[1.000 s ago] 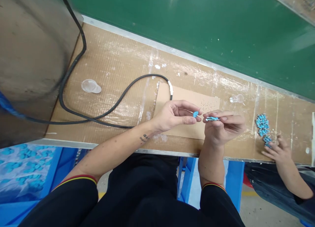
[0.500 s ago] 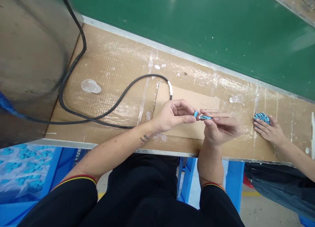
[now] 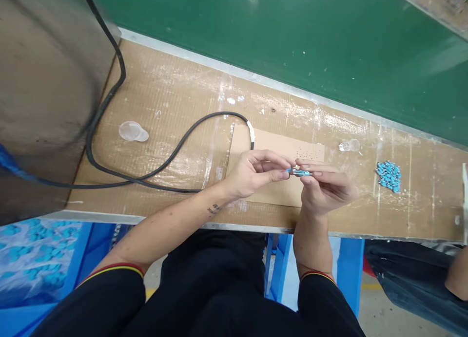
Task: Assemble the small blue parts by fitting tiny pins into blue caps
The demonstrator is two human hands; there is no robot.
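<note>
My left hand (image 3: 256, 174) and my right hand (image 3: 325, 188) meet above a small cardboard sheet (image 3: 272, 149) on the bench. Both pinch a small blue part (image 3: 299, 172) between thumb and fingertips, one hand at each end of it. The left fingers hide most of the blue cap end. A heap of several similar blue parts (image 3: 389, 176) lies on the bench to the right of my right hand.
A black cable (image 3: 153, 169) loops across the taped cardboard bench top (image 3: 175, 98). Two clear plastic pieces (image 3: 132, 131) (image 3: 350, 145) lie on it. A green belt (image 3: 292, 45) runs behind. A bag of blue parts (image 3: 32, 252) sits lower left. Another person's arm (image 3: 457, 278) shows at lower right.
My hands have closed together, joining the blue cap with the piece in my right hand. The other person's hand has left the blue heap and pulled back off the bench.
</note>
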